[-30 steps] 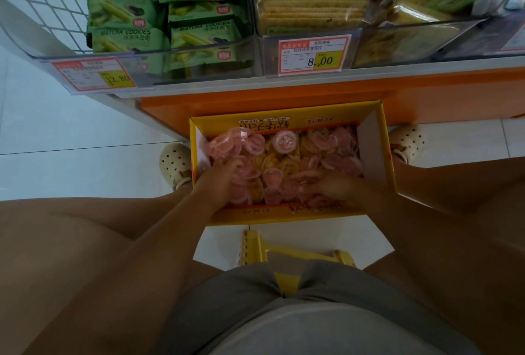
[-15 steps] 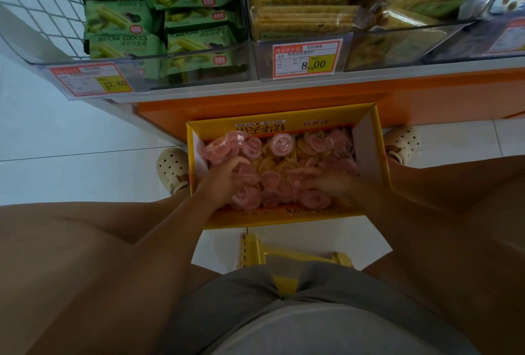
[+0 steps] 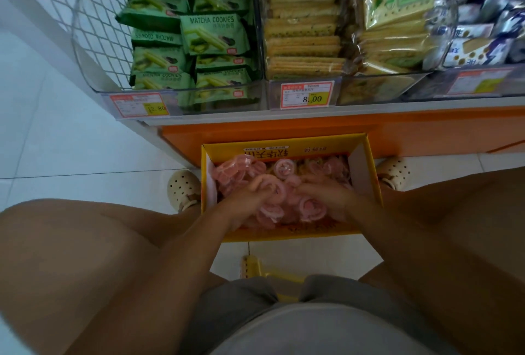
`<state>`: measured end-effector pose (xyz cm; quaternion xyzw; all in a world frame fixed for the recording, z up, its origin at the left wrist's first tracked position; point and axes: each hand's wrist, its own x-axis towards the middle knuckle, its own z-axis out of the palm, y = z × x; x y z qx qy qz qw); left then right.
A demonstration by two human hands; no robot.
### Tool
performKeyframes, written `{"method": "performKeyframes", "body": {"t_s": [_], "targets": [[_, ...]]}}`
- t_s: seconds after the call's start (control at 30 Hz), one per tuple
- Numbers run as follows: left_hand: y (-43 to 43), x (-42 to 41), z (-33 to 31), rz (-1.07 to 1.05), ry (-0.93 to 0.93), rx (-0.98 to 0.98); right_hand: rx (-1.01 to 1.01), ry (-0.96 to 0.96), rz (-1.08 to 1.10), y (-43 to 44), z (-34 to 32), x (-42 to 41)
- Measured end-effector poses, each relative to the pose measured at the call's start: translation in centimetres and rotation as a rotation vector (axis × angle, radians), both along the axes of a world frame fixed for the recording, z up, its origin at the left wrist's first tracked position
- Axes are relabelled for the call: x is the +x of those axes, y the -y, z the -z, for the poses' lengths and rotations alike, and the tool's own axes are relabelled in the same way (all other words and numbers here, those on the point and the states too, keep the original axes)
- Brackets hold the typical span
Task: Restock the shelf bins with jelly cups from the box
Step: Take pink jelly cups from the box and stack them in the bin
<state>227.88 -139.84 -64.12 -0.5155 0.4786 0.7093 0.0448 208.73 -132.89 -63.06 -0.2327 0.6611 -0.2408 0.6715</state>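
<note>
A yellow cardboard box (image 3: 369, 172) sits on the floor between my feet, filled with pink jelly cups (image 3: 235, 168). Both hands are down inside it. My left hand (image 3: 245, 202) is curled around a cluster of pink jelly cups (image 3: 272, 192) near the box's middle. My right hand (image 3: 326, 194) presses in from the right, fingers closed over the same heap, with more cups (image 3: 311, 208) under its palm. The two hands nearly meet. The cups under the hands are hidden.
Above the box runs an orange shelf base (image 3: 284, 130). Clear shelf bins hold matcha cookie packs (image 3: 213, 33), cracker packs (image 3: 304, 39) and blue packs (image 3: 483, 22), with price tags (image 3: 306, 95) in front. My knees flank the box; a yellow stool (image 3: 255, 269) is under me.
Both hands have drawn together toward the middle of the box, gathering pink cups between them. The camera has tilted up, showing more of the shelf bins.
</note>
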Motion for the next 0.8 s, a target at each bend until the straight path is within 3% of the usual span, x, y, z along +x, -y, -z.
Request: {"method": "performKeyframes", "body": {"t_s": [0.07, 0.13, 0.27, 0.47, 0.67, 0.8], "targets": [[-0.2, -0.4, -1.3, -0.14, -0.069, 0.102, -0.064, -0.009, 0.042, -0.1, -2.0, 0.3], [-0.1, -0.6, -2.7, -0.198, -0.132, 0.034, -0.144, -0.047, 0.054, -0.2, -4.0, 0.6], [1.3, -0.2, -6.9, -0.137, -0.167, -0.231, -0.283, -0.111, 0.057, 0.0, -8.5, 0.8], [4.4, 0.9, -19.1, -0.002, -0.207, -0.624, -0.615, -0.328, 0.001, 2.8, -18.1, 1.2], [6.1, 2.8, -30.9, 0.033, -0.214, -1.024, -0.961, -0.478, 0.035, 4.9, -29.5, 3.6], [6.8, 5.3, -37.2, -0.016, -0.279, -1.216, -1.225, -0.676, 0.029, 6.5, -37.1, 5.5]]}}
